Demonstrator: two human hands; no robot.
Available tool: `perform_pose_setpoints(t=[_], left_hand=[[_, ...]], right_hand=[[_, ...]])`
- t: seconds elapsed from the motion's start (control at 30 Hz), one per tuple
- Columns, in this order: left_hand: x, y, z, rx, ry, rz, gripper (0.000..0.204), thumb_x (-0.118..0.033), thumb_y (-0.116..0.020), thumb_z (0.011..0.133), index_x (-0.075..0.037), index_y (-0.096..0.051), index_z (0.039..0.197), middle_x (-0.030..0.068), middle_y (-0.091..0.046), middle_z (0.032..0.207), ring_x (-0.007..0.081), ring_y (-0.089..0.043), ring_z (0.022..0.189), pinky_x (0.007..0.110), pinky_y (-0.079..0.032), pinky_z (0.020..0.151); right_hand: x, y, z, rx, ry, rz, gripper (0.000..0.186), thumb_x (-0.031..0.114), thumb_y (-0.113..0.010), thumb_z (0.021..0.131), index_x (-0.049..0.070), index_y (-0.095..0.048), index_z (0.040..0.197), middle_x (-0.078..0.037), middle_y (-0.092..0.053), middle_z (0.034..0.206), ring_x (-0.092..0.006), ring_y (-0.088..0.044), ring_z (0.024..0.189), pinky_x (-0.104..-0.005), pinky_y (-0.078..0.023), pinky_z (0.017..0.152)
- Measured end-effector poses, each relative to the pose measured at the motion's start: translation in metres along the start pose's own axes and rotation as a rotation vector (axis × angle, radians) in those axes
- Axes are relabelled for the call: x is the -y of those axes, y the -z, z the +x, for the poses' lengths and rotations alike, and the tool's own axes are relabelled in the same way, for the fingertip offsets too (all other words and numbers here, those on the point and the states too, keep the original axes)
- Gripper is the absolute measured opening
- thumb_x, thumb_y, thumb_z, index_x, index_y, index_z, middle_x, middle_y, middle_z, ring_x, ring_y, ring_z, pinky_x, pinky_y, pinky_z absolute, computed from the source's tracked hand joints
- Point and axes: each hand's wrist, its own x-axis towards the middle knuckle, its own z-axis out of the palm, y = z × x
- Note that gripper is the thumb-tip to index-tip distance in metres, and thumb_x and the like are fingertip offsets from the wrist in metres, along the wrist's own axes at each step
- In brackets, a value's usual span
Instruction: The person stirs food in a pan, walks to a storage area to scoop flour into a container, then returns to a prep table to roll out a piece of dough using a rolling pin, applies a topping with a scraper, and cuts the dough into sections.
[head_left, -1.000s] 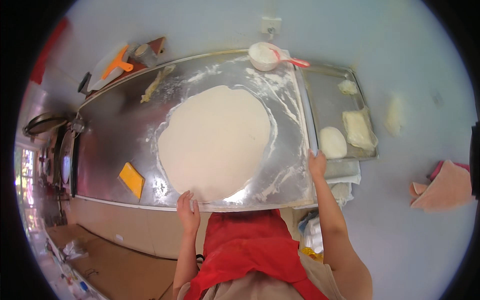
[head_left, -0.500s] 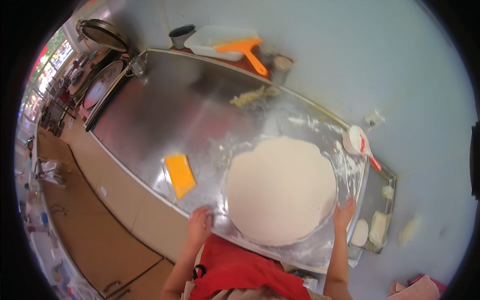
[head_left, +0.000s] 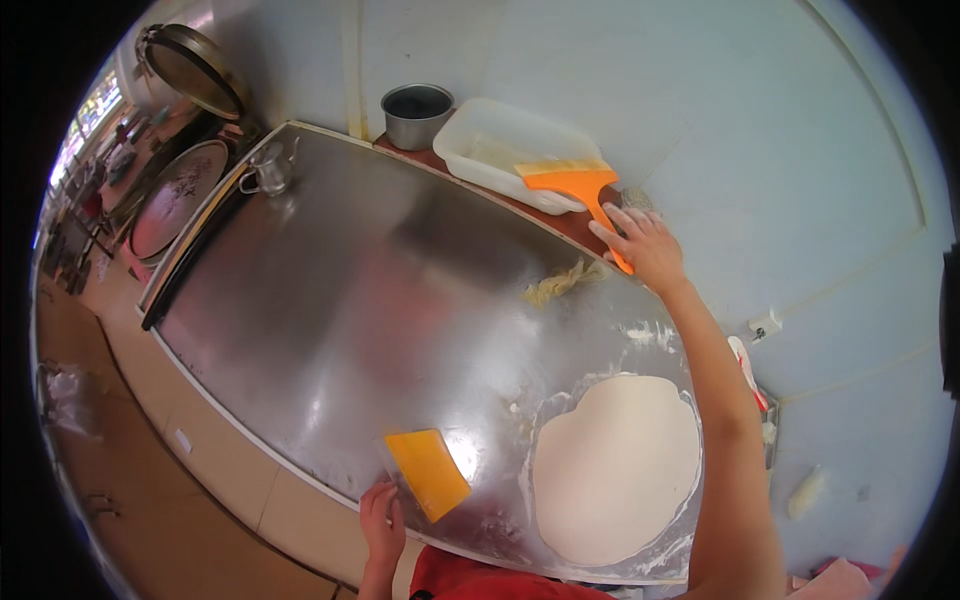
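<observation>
My right hand (head_left: 643, 248) reaches to the back edge of the steel table, its fingers apart over the handle of a wide orange brush (head_left: 575, 181). The brush head rests across a white plastic tub (head_left: 495, 138). What lies under the palm is hidden. At the near edge my left hand (head_left: 383, 520) hangs with loosely bent fingers, holding nothing visible. Right beside it a yellow dough scraper (head_left: 428, 474) lies on the table. A large flat sheet of rolled dough (head_left: 615, 470) spreads at the near right, ringed with flour, under neither hand.
A grey metal pot (head_left: 417, 118) stands left of the tub on the back ledge. A crumpled yellowish cloth (head_left: 563, 284) lies near the back edge. A small metal pitcher (head_left: 270, 170) sits at the far left corner. A red-and-white scoop (head_left: 748, 370) shows behind my right forearm.
My right hand has gone from beside the dough to the brush handle at the back. My left hand is now close to the scraper. The whole view has shifted.
</observation>
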Motion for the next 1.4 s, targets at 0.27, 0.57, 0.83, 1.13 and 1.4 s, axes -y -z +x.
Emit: perform_pose_setpoints(t=[0.27,0.57,0.83,1.13,1.4], left_hand=[[0.016,0.003,0.026,0.020,0.092,-0.112,0.020,0.004,-0.058,0.083,0.000,-0.062,0.102,0.0150,-0.061,0.110,0.0331,-0.056,0.106,0.040,-0.045,0.093],[0.026,0.002,0.033,0.017,0.123,-0.110,0.019,0.003,-0.057,0.084,-0.001,-0.062,0.102,0.0147,-0.061,0.110,0.0323,-0.056,0.106,0.040,-0.044,0.095],[0.031,0.003,0.022,0.009,0.097,-0.066,0.019,0.003,-0.056,0.085,0.000,-0.061,0.103,0.0161,-0.061,0.109,0.0332,-0.056,0.106,0.040,-0.044,0.094],[0.006,-0.016,0.031,0.065,-0.007,-0.113,0.018,0.002,-0.055,0.086,0.001,-0.060,0.103,0.0168,-0.061,0.109,0.0339,-0.056,0.103,0.041,-0.045,0.092],[-0.024,-0.021,-0.019,0.091,-0.014,-0.101,0.019,0.003,-0.055,0.087,0.001,-0.060,0.105,0.0173,-0.060,0.110,0.0338,-0.055,0.104,0.041,-0.045,0.092]], right_hand=[[0.024,-0.011,0.131,0.065,-0.199,0.373,0.024,0.014,-0.056,0.089,0.012,-0.062,0.112,-0.011,-0.061,0.105,-0.0328,-0.060,0.094,-0.0409,-0.049,0.078],[0.019,-0.074,0.191,0.163,-0.334,0.518,0.021,0.023,-0.059,0.090,0.014,-0.069,0.106,-0.014,-0.062,0.098,-0.0345,-0.060,0.092,-0.0448,-0.047,0.082],[0.030,-0.063,0.186,-0.031,-0.414,0.484,0.019,0.018,-0.062,0.089,0.014,-0.070,0.106,-0.013,-0.064,0.093,-0.0334,-0.060,0.087,-0.0427,-0.048,0.078],[0.033,0.049,0.105,-0.300,-0.197,0.653,0.018,0.014,-0.063,0.088,0.013,-0.070,0.104,-0.011,-0.066,0.093,-0.0308,-0.062,0.085,-0.0376,-0.049,0.074],[0.068,0.110,-0.124,0.125,-0.875,1.200,0.024,0.015,-0.062,0.089,0.002,-0.067,0.109,-0.002,-0.071,0.089,-0.0109,-0.065,0.081,-0.0260,-0.050,0.072]])
